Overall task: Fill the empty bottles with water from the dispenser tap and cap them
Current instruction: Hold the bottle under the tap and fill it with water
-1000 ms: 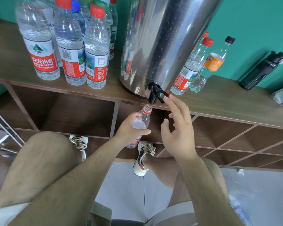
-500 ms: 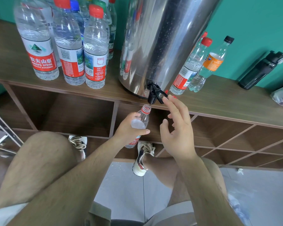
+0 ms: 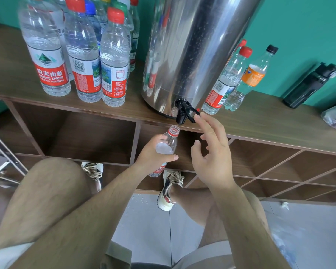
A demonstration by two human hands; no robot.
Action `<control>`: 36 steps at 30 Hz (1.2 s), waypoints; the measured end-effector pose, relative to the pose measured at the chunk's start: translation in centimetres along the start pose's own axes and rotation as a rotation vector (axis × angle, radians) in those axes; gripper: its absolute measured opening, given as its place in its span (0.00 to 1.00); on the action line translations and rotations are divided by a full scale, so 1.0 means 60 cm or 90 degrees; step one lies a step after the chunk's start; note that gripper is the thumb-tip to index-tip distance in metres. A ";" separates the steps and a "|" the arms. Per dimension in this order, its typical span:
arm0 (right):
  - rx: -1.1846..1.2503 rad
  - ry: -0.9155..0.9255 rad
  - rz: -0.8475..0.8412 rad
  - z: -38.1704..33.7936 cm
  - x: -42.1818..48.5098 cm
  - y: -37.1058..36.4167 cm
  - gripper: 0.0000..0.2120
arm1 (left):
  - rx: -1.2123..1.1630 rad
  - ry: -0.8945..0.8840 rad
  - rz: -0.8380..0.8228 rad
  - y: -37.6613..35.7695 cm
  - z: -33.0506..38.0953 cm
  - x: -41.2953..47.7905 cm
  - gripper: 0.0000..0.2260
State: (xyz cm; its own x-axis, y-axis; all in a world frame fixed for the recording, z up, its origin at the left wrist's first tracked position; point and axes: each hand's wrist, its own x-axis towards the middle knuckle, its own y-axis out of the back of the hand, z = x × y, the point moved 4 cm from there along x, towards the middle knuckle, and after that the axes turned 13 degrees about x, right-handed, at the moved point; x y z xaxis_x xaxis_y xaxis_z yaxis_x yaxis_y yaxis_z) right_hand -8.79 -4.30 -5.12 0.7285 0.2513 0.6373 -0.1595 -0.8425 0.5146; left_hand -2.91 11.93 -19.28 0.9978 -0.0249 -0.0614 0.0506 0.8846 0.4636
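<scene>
Far left on the wooden shelf stands a cluster of capped bottles, parked clear of the tap, so I judge them done. Next, my left hand wraps fingers and thumb around the open bottle. It grips near the shoulder and holds the bottle out in front of the shelf edge, tilted so its red-ringed mouth sits directly beneath the black tap of the steel dispenser. That tilt lets me watch the neck from above. A thin stream appears to fall into the mouth, though I cannot read the water level with confidence. To the right, my right hand is open, fingers spread and nearly straight. One fingertip rests at the tap's lever, placed to work the flow without gripping anything. Beyond it, a red-capped bottle and an orange-labelled bottle stand just beside the dispenser, and a dark flask sits well apart.
</scene>
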 end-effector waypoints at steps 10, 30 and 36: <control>0.048 -0.030 0.043 -0.021 0.048 0.004 0.17 | -0.015 -0.001 -0.008 -0.002 0.001 0.000 0.33; -0.042 -0.061 0.019 -0.022 0.066 0.009 0.15 | 0.006 0.007 -0.005 -0.001 0.003 0.001 0.35; -0.039 -0.060 0.040 -0.025 0.065 0.014 0.14 | 0.015 0.010 -0.001 0.000 0.006 0.000 0.35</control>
State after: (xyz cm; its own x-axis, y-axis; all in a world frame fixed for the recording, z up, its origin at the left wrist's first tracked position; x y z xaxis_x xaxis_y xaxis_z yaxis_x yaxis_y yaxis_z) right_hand -7.07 -3.31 -1.35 0.7743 0.1507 0.6146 -0.2451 -0.8239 0.5109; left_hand -2.91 11.79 -18.97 0.9969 -0.0196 -0.0758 0.0539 0.8733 0.4842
